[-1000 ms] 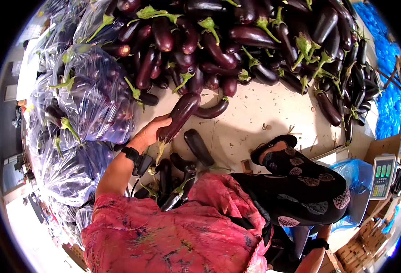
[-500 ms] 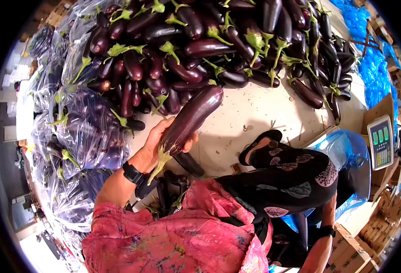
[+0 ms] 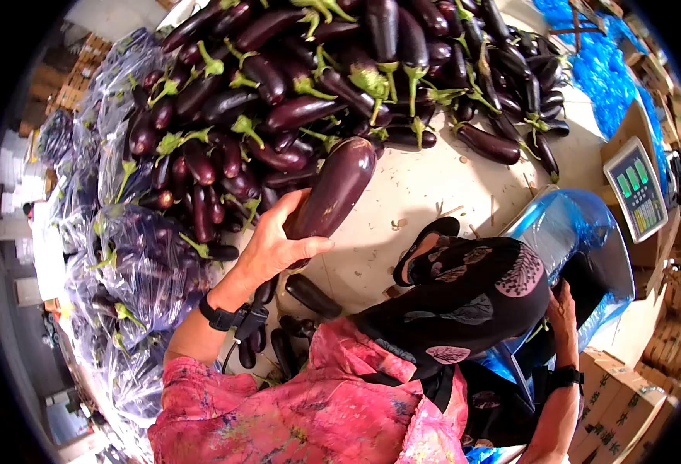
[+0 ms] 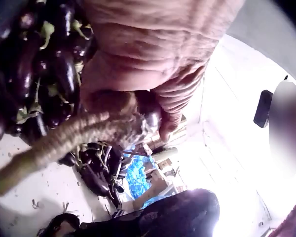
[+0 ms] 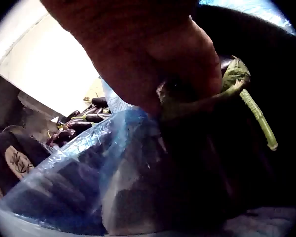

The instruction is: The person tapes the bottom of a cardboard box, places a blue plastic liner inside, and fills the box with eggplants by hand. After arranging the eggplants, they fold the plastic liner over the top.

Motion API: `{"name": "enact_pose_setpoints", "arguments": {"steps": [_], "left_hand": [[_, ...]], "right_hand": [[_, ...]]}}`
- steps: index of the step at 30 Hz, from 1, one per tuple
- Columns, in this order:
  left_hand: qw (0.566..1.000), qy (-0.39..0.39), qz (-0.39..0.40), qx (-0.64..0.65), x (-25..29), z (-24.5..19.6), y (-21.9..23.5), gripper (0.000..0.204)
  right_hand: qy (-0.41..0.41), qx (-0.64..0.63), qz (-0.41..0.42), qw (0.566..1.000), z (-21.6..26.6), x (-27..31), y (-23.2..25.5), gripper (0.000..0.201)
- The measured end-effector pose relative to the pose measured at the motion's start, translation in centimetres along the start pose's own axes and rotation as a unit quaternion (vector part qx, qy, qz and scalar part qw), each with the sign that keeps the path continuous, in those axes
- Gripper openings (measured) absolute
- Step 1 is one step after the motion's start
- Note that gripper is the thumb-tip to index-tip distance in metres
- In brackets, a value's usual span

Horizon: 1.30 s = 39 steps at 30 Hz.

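Observation:
In the head view the left hand (image 3: 271,243) grips a large purple eggplant (image 3: 337,188), thumb on one side and fingers behind it. The left wrist view shows its long curved stem (image 4: 54,143) below the left hand (image 4: 148,54). On the right, the right hand (image 3: 562,313) reaches into a container lined with a blue bag (image 3: 564,209). The right wrist view has the right hand (image 5: 163,64) over dark eggplants inside the blue plastic (image 5: 84,168), a green stem (image 5: 259,118) beside it. Its fingertips are hidden in shadow, so its hold is unclear.
A big heap of eggplants (image 3: 278,116) covers the floor ahead. Filled clear bags (image 3: 139,271) stand at the left. A scale with a green display (image 3: 636,189) and a cardboard box (image 3: 619,402) are at the right. A few eggplants (image 3: 312,297) lie near the person.
The left hand has raised the eggplant and turned, so the thumb now shows across it. The right hand has come up into sight at the lined container. The head view has shifted to the right.

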<state>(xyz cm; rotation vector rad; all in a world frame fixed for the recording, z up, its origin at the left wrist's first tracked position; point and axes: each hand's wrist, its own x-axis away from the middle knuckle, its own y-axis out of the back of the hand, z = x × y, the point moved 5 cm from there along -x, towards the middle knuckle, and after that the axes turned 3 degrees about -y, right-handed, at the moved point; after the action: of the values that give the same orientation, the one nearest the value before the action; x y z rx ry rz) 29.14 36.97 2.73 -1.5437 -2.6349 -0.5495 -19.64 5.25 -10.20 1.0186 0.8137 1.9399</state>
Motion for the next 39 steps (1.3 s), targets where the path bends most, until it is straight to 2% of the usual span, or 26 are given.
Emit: {"name": "enact_pose_setpoints", "arguments": {"steps": [1,2,5,6,7,9,12,15,23,27,28,31,32,35,36,37,39], "left_hand": [[0.999,-0.033,-0.009,-0.041,-0.4,-0.5,-0.3,0.080],[0.996,-0.060,-0.015,-0.065,-0.8,-0.8,-0.5,0.082],[0.986,-0.088,-0.017,-0.139,-1.7,-2.9,-1.6,0.083],[0.982,-0.098,-0.015,-0.164,-2.2,-3.5,-2.0,0.083],[0.982,-0.102,-0.009,-0.159,-2.7,-4.1,-2.5,0.081],[0.966,-0.139,-0.011,-0.218,-3.6,-5.7,-3.6,0.077],[0.891,-0.300,-0.020,-0.339,-4.4,-9.7,-5.9,0.076],[0.849,-0.352,-0.010,-0.394,-4.9,-11.7,-8.1,0.080],[0.768,-0.465,0.030,-0.438,-5.7,-15.2,-13.4,0.079],[0.763,-0.488,0.059,-0.419,-6.8,-16.1,-15.1,0.078],[0.791,-0.465,0.098,-0.386,-7.4,-16.5,-15.4,0.077],[0.824,-0.445,0.165,-0.310,-9.0,-17.1,-16.6,0.075],[0.831,-0.415,0.201,-0.311,-9.4,-17.6,-17.0,0.072],[0.891,-0.261,0.293,-0.227,-11.0,-17.9,-18.0,0.070],[0.919,-0.190,0.311,-0.152,-11.4,-17.5,-18.4,0.067],[0.930,-0.156,0.313,-0.115,-11.7,-17.6,-18.9,0.066],[0.921,-0.144,0.357,-0.065,-12.2,-18.5,-20.4,0.068]], "right_hand": [[-0.062,-0.037,0.012,0.997,0.9,0.6,0.4,0.058],[-0.016,0.014,-0.028,0.999,0.2,0.6,0.4,0.059],[-0.025,0.001,0.026,0.999,4.2,2.3,2.2,0.055],[-0.010,0.006,0.015,1.000,3.4,2.5,2.4,0.055],[0.000,-0.002,0.030,1.000,6.2,3.4,3.8,0.051],[0.050,-0.013,0.004,0.999,5.9,3.8,5.1,0.048],[0.039,-0.050,-0.006,0.998,5.8,4.7,6.9,0.046],[0.016,-0.103,0.006,0.994,7.1,6.0,8.2,0.047],[0.050,-0.238,0.050,0.969,9.2,8.0,8.5,0.039],[0.063,-0.297,0.051,0.951,9.5,8.0,8.7,0.039],[0.072,-0.328,0.045,0.941,9.3,7.8,8.5,0.039],[0.090,-0.384,0.044,0.918,9.4,7.5,8.3,0.039],[0.081,-0.392,0.060,0.915,9.7,7.5,8.5,0.038],[0.078,-0.427,0.072,0.898,10.2,7.8,8.7,0.037],[0.075,-0.433,0.077,0.895,10.2,7.9,8.8,0.038],[0.073,-0.438,0.083,0.892,10.3,7.9,9.0,0.038],[0.069,-0.458,0.090,0.882,10.3,8.0,9.1,0.039]]}}
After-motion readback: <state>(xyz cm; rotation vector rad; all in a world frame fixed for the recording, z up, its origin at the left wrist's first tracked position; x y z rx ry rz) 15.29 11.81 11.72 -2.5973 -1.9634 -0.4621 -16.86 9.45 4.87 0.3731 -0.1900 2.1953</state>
